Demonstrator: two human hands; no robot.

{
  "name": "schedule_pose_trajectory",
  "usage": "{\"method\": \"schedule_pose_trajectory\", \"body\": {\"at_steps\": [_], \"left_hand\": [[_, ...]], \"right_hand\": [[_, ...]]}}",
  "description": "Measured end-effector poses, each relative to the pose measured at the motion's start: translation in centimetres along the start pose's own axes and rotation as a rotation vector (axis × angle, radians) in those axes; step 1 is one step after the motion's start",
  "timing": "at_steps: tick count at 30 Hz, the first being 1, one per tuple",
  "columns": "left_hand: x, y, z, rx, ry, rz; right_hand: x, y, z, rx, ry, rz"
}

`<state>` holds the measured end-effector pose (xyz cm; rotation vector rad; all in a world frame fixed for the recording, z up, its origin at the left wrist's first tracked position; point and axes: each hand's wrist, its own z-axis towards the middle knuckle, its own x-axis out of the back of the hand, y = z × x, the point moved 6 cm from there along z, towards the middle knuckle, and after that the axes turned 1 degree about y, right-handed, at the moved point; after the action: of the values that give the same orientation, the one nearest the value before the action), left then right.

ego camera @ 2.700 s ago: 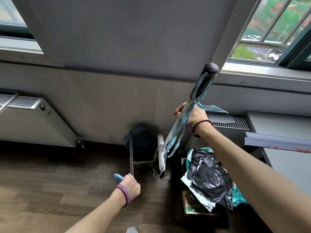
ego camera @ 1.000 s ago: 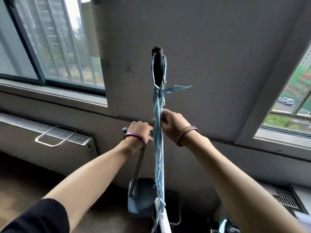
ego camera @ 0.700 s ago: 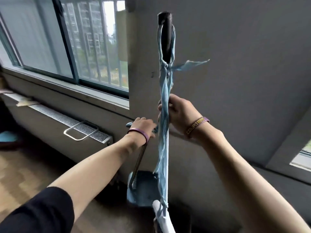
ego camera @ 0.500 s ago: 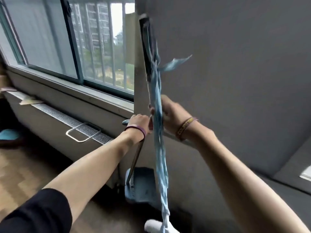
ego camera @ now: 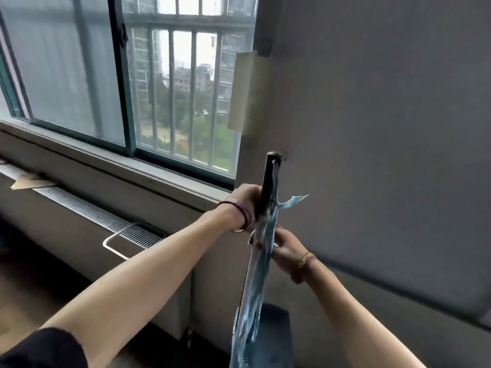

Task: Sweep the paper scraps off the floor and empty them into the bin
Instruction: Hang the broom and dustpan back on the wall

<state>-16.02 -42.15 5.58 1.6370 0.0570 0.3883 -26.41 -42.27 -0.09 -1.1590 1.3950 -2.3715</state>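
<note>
A broom stands upright in front of me; its black handle has pale blue ribbons tied around it that hang down the shaft. My right hand is closed around the shaft among the ribbons. My left hand is a fist pressed against the handle just above the right hand; it grips the top of the thin dustpan handle, mostly hidden behind the ribbons. The dark blue dustpan hangs low by the wall. The broom head is out of frame. No paper scraps or bin are in view.
A grey wall stands right behind the broom. To the left are a barred window and its sill. Below runs a radiator cover with a grille and a metal loop. Cardboard lies on it at far left.
My view has swung left toward the window. The broom handle sits lower in view. My left hand has risen above my right hand and now presses against the broom handle.
</note>
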Motion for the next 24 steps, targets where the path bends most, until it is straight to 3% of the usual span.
{"method": "schedule_pose_trajectory", "body": {"at_steps": [5, 8, 10, 12, 14, 18, 24], "left_hand": [[0.5, 0.3, 2.1, -0.089, -0.096, 0.040], [1.9, 1.9, 3.5, -0.326, -0.189, 0.401], [3.8, 2.5, 4.7, -0.594, -0.078, 0.497], [5.7, 1.5, 5.1, -0.671, 0.099, 0.356], [6.5, -1.9, 6.2, -0.583, 0.187, 0.168], [3.3, -7.1, 9.8, -0.300, 0.036, 0.018], [2.0, -9.7, 14.6, -0.269, 0.070, 0.010]], "right_hand": [[0.0, 0.0, 2.7, 0.020, 0.105, -0.054], [0.1, 0.3, 4.8, 0.074, 0.173, 0.095], [1.1, 1.3, 6.4, 0.038, 0.225, 0.208], [2.4, 2.8, 8.1, -0.001, 0.289, 0.311], [3.5, 3.4, 9.7, 0.012, 0.357, 0.353], [2.9, 5.3, 13.1, 0.053, 0.348, 0.143], [3.2, 9.1, 17.0, 0.019, 0.388, -0.095]]}}
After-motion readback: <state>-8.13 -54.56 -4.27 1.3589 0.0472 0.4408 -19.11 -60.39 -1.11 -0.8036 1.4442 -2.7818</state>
